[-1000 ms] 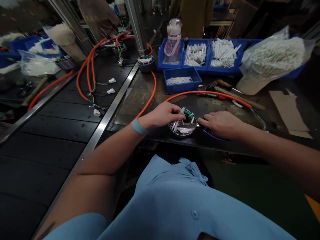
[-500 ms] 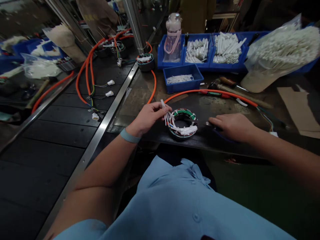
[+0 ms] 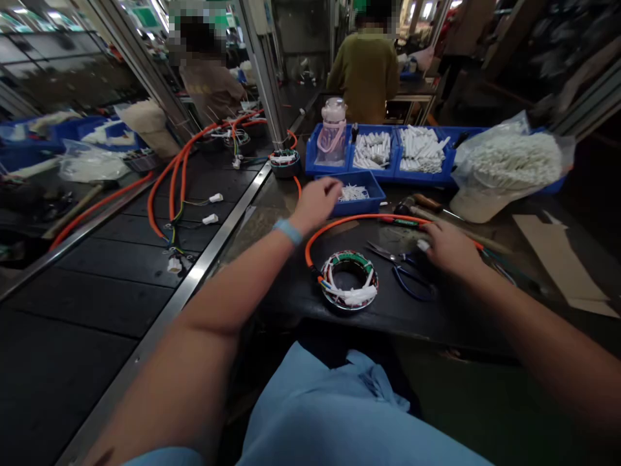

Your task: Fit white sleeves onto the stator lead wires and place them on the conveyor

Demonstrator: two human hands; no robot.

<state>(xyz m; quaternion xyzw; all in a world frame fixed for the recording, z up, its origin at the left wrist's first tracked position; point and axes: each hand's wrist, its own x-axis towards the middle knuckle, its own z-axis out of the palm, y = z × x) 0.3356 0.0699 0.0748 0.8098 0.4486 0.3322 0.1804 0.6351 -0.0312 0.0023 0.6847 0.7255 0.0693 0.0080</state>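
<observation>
My left hand is at the left side of a small blue bin holding thin white cable ties. Its fingers are curled together, and what they hold, if anything, is hidden. My right hand is closed over the orange cable; a small white piece of unclear kind shows at its fingertips. In front of me lies a ring-shaped motor stator, with green, red and white wiring, joined to that cable. Scissors and blue-handled cutters lie right of the stator.
Blue bins at the back hold white tubes and a drinking bottle. A bag of white strands and cardboard are on the right. Orange cables with white connectors lie beyond the metal rail. Co-workers stand farther off.
My left hand has left the stator and moved to the small bin; the white ties no longer show in it. My right hand let go of the cutters and reached forward. The camera tilted up.
</observation>
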